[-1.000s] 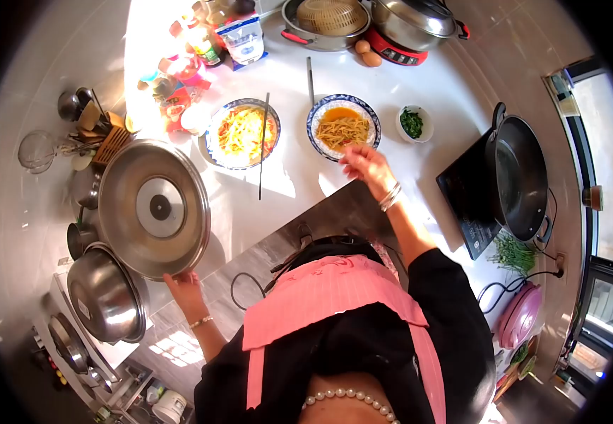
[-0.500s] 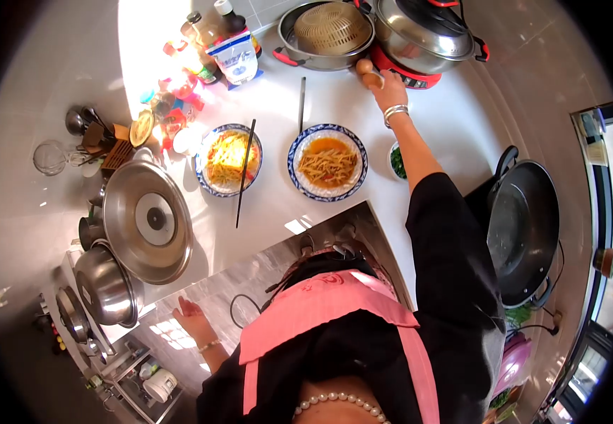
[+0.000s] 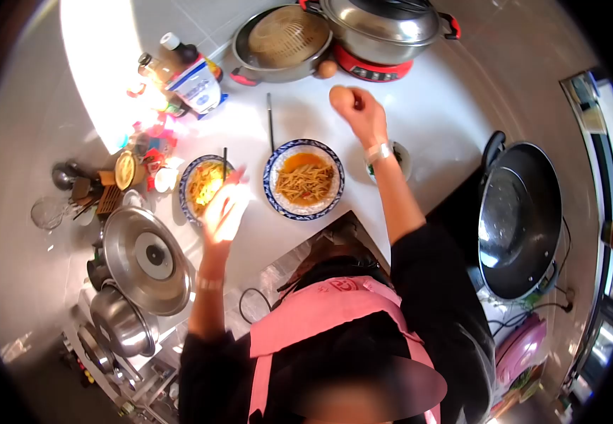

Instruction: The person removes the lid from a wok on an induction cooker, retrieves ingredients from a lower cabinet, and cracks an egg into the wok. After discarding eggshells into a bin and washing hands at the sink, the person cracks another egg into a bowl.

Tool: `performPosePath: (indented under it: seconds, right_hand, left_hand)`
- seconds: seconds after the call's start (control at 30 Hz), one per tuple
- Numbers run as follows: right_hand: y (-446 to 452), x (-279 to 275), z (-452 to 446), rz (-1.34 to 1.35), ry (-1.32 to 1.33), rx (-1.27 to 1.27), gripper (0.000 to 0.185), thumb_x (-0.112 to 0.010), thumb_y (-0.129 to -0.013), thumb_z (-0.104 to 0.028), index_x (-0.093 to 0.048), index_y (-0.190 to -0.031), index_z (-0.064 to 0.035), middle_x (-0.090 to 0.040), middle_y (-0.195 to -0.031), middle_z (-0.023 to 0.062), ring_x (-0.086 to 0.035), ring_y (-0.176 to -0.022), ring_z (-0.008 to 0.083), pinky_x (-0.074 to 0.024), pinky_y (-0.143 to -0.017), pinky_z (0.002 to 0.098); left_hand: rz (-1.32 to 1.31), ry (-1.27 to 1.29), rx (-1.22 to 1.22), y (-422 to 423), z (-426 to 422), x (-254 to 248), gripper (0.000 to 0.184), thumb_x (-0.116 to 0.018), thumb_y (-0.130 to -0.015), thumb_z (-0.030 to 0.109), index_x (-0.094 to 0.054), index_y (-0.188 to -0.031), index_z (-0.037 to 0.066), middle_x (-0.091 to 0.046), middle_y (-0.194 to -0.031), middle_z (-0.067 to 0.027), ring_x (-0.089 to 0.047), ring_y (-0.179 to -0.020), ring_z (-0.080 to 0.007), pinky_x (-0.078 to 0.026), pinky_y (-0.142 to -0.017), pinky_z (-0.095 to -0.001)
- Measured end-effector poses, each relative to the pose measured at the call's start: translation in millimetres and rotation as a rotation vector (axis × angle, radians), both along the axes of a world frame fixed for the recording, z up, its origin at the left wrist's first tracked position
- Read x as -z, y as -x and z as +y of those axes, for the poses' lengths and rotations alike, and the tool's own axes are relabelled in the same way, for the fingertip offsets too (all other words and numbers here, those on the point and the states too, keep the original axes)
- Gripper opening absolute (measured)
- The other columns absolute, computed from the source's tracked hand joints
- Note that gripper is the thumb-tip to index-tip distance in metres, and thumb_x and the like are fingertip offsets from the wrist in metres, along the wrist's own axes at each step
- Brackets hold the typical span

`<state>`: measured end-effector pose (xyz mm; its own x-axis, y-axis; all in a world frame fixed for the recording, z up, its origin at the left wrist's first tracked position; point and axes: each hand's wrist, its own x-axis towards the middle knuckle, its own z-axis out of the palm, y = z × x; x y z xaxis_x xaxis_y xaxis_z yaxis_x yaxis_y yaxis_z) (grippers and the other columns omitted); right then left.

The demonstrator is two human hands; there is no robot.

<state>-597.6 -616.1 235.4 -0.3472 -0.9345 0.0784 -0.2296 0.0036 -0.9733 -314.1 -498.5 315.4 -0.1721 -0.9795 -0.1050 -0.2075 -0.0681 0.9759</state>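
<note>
My right hand (image 3: 364,116) holds a brown egg (image 3: 342,99) between its fingers, above the counter and in front of the red scale-like base. My left hand (image 3: 225,212) is over the right edge of the left patterned bowl (image 3: 192,185), its fingers apart in bright light; it partly hides the bowl of yellow shreds and a dark chopstick (image 3: 224,161). Between the hands sits a blue-rimmed plate (image 3: 271,180) with brownish shreds in orange liquid. A second egg (image 3: 327,69) lies by the pans. The small bowl of greens (image 3: 404,161) is mostly behind my right forearm.
A black wok (image 3: 518,219) stands at the right. Behind are a lidded steel pot (image 3: 384,32) on a red base (image 3: 371,65) and a pan with a basket (image 3: 287,37). Bottles and a white bag (image 3: 199,86) stand back left; a large lid (image 3: 124,251) leans at the left.
My right hand has taken an egg from beside the pans and drawn it nearer. My left hand has risen from low at the left to the left bowl. The view has shifted.
</note>
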Motion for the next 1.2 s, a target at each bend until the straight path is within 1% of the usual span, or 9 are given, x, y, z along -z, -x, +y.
performPosePath:
  seconds: [0.03,0.23,0.27,0.37,0.73,0.93,1.03,1.13,1.2]
  right_hand:
    - [1,-7,29,-0.130,0.005,-0.051,0.046,-0.072,-0.069,-0.026,-0.058,-0.104,0.0014,-0.063,-0.087,0.0101,-0.059,-0.082,0.0153,-0.0483,-0.073,0.0287]
    - [-1,-39,210,-0.559,-0.211,-0.169,0.046,-0.071,-0.074,-0.011,-0.051,-0.114,0.0003,-0.059,-0.101,0.0053,-0.057,-0.091,0.0119,-0.0482,-0.080,0.0265]
    - [4,-46,232,-0.534,-0.273,-0.126,0.047,-0.070,-0.074,-0.011,-0.050,-0.115,0.0010,-0.058,-0.102,0.0061,-0.056,-0.092,0.0123,-0.0478,-0.081,0.0268]
    - [13,-52,278,-0.617,-0.284,0.063,0.048,-0.070,-0.075,-0.011,-0.049,-0.115,0.0026,-0.057,-0.104,0.0080,-0.056,-0.094,0.0133,-0.0469,-0.083,0.0269]
    - [3,-56,345,-0.834,-0.087,0.454,0.050,-0.068,-0.077,-0.010,-0.045,-0.119,0.0041,-0.055,-0.108,0.0098,-0.054,-0.098,0.0161,-0.0450,-0.086,0.0274]
    - [5,-60,339,-0.810,-0.142,0.411,0.052,-0.070,-0.076,-0.013,-0.045,-0.119,0.0049,-0.055,-0.106,0.0097,-0.055,-0.094,0.0151,-0.0471,-0.080,0.0266]
    - [9,-72,341,-0.868,-0.085,0.373,0.053,-0.069,-0.077,-0.014,-0.044,-0.120,0.0050,-0.055,-0.106,0.0100,-0.056,-0.093,0.0158,-0.0473,-0.080,0.0281]
    - [13,-74,355,-0.950,0.090,0.294,0.054,-0.064,-0.081,-0.020,-0.041,-0.123,0.0044,-0.055,-0.106,0.0131,-0.057,-0.091,0.0193,-0.0480,-0.080,0.0312]
    - [14,-79,360,-1.028,0.193,0.244,0.058,-0.058,-0.085,-0.026,-0.033,-0.129,0.0014,-0.053,-0.109,0.0188,-0.058,-0.091,0.0223,-0.0487,-0.079,0.0318]
  left_hand:
    - [0.140,0.089,0.129,22,-35,16,0.038,-0.057,-0.076,0.006,-0.053,-0.114,0.003,-0.038,-0.135,-0.0140,-0.040,-0.121,-0.0225,-0.033,-0.099,-0.0313]
    - [-0.881,1.208,0.617,154,-211,90,0.038,-0.047,-0.074,-0.001,-0.059,-0.108,0.011,-0.039,-0.133,-0.0135,-0.036,-0.122,-0.0293,-0.030,-0.102,-0.0358]
    - [-0.595,0.877,0.516,181,-218,98,0.033,-0.044,-0.079,0.004,-0.059,-0.107,0.010,-0.040,-0.131,-0.0138,-0.037,-0.121,-0.0289,-0.029,-0.102,-0.0348]
    - [-0.910,1.403,0.706,183,-282,143,0.021,-0.046,-0.082,0.010,-0.062,-0.095,0.007,-0.045,-0.124,-0.0137,-0.044,-0.112,-0.0316,-0.036,-0.096,-0.0353]
    - [-0.926,1.364,0.927,176,-286,115,0.011,-0.046,-0.074,0.004,-0.056,-0.078,0.007,-0.055,-0.097,-0.0135,-0.050,-0.092,-0.0298,-0.044,-0.076,-0.0392]
    - [-1.231,1.216,0.924,179,-280,114,0.011,-0.053,-0.072,0.008,-0.059,-0.082,0.010,-0.059,-0.101,-0.0082,-0.053,-0.087,-0.0292,-0.046,-0.072,-0.0398]
    - [-0.952,1.002,0.778,188,-266,104,0.030,-0.058,-0.074,0.012,-0.059,-0.103,0.016,-0.058,-0.105,-0.0101,-0.055,-0.085,-0.0261,-0.047,-0.071,-0.0369]
    - [-0.089,-0.116,0.816,214,-216,48,0.047,-0.059,-0.079,0.018,-0.046,-0.124,0.024,-0.055,-0.108,-0.0138,-0.056,-0.084,-0.0232,-0.048,-0.070,-0.0328]
    - [0.195,-0.246,1.009,223,-181,17,0.050,-0.058,-0.081,0.023,-0.041,-0.128,0.026,-0.051,-0.113,-0.0172,-0.056,-0.080,-0.0208,-0.047,-0.067,-0.0287]
